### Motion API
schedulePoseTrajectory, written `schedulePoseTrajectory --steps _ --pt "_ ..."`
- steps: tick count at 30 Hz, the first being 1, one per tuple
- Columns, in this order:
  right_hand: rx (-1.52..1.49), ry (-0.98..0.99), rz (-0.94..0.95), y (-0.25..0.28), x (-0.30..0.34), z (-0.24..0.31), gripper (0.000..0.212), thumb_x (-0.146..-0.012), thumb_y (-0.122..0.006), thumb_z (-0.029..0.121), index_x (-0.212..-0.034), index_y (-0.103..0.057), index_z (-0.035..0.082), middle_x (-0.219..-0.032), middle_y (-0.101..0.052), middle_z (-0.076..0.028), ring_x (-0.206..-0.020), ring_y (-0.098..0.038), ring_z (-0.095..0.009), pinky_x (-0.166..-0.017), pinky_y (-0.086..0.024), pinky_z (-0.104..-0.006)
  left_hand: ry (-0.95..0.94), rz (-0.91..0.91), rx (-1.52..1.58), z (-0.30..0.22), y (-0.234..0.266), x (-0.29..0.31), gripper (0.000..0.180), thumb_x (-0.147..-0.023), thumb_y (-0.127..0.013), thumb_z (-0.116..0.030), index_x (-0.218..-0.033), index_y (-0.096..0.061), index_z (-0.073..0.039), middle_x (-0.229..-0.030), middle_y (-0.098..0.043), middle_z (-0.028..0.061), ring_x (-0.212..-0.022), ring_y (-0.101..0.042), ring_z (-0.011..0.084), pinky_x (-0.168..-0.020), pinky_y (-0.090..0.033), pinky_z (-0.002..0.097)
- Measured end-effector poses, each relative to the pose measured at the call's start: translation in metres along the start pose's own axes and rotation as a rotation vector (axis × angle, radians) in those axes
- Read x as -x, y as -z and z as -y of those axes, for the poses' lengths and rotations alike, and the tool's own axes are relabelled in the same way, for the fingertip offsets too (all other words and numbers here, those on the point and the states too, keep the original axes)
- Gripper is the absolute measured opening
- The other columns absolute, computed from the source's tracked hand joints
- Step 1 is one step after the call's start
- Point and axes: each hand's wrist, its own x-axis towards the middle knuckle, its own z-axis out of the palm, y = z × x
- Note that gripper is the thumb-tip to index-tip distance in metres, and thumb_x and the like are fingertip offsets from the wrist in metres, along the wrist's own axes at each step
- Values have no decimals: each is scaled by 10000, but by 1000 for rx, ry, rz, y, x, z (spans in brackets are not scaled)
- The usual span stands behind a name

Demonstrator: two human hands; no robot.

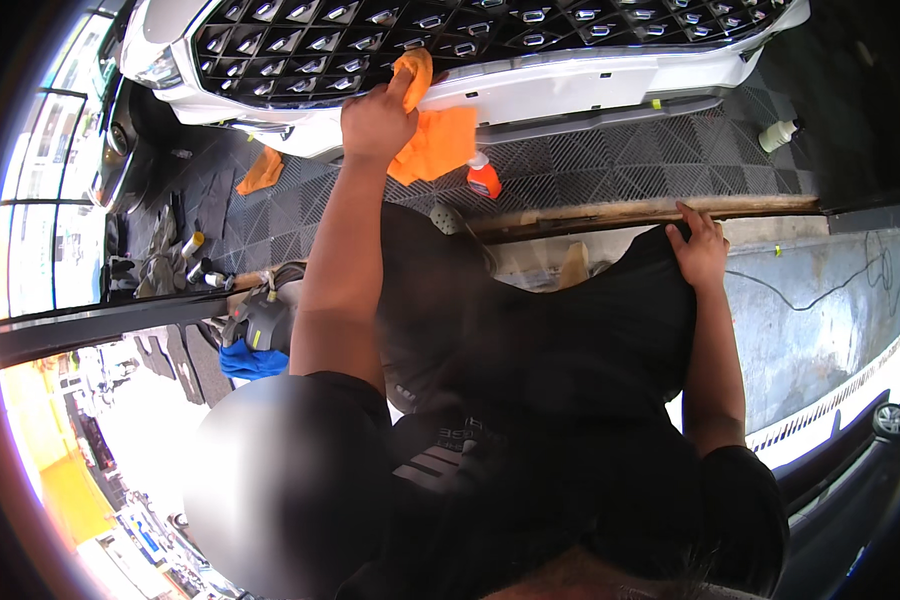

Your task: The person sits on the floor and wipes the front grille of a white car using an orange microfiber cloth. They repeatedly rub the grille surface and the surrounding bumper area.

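Observation:
My left hand (378,122) is closed on an orange cloth (410,82), its fingertips pressing a fold of it against the lower edge of the black grille (450,40) of a white car. A wider part of the cloth hangs below my wrist, over the white bumper (560,95). Resting on my bent right knee, my right hand (702,250) holds nothing, with its fingers apart on the black trouser fabric. An orange bottle with a white top (484,178) stands on the floor just beyond the hanging cloth.
Another orange cloth (260,172) lies on the dark tiled floor (590,160) at left. A pale bottle (780,134) is at far right. Several bottles and a dark machine (260,318) with a blue cloth (250,360) sit left of me. A wooden strip (590,215) edges the tiles.

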Motion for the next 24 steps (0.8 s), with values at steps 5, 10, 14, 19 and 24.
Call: schedulePoseTrajectory --steps 5,10,14,19,24 --pt "-43 -12 -7 0 2 -5 486 -911 -703 392 -1366 -650 229 -1306 -663 -54 -1252 -573 -319 -1049 -420 -536 -135 -132 -189 6 22 -6 612 -770 -742 -281 -1363 -594 -297 -772 -678 23 -676 -701 205 -693 -487 422" --pt "-50 8 4 2 -1 0 489 -917 -698 395 -1373 -645 227 -1310 -663 -54 -1252 -572 -314 -1047 -423 -529 271 160 358 -34 15 -6 555 -896 -751 -325 -1355 -523 -113 -1095 -744 162 -950 -734 311 -871 -584 474" --pt "-25 21 24 1 -11 7 490 -921 -695 402 -1376 -644 228 -1317 -661 -60 -1272 -565 -311 -1057 -419 -537 497 247 1934 -48 -9 3 457 -918 -741 -25 -1331 -552 -76 -1198 -656 35 -1038 -673 188 -907 -590 354" --pt "4 -2 64 2 -15 9 494 -921 -695 405 -1382 -642 234 -1331 -657 -80 -1305 -551 -317 -1072 -413 -545 521 211 1707 -63 -24 25 526 -900 -761 -129 -1373 -542 -66 -1200 -674 79 -1066 -686 218 -935 -572 370" --pt "-36 -30 69 0 -7 -8 492 -915 -701 408 -1371 -653 231 -1346 -654 -86 -1302 -552 -335 -1072 -414 -546 464 229 860 -79 -28 57 779 -859 -735 -383 -1480 -439 -17 -1158 -720 218 -1119 -693 371 -977 -537 454"
